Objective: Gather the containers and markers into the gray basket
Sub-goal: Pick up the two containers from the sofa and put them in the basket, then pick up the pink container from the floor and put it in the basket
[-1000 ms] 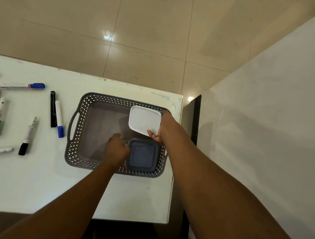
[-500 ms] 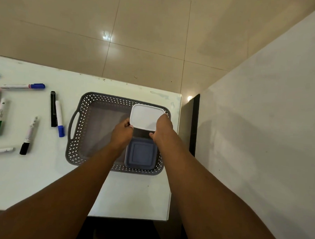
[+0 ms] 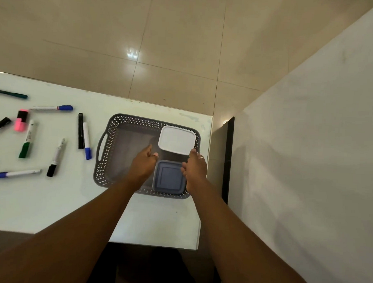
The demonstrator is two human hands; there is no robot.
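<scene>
Head cam looks straight down on a white table (image 3: 50, 210) with the gray basket (image 3: 126, 121) sitting near its right edge. Two containers are already inside, both on the basket's right side: a white-lidded container (image 3: 176, 139) in the far right corner and a blue-lidded container (image 3: 168, 177) in the near right corner, close to each other with a small gap of basket floor between them.

Both hands are over the basket and neither is holding anything. Left hand (image 3: 144, 164) hangs loosely open over the middle of the basket, just left of the blue one, fingers relaxed and a bit curled. Right hand (image 3: 194, 168) is open too, fingers apart, over the basket's right rim, with a ring on one finger. Its fingertips are right by the white lid's near corner; can't tell if they touch.

Markers are all out on the table to the left: a black marker (image 3: 81, 130) and a blue-capped marker (image 3: 87, 140) side by side nearest the basket handle, a green-capped marker (image 3: 27, 142), a pink highlighter (image 3: 21, 124), plus a few more scattered around.
</scene>
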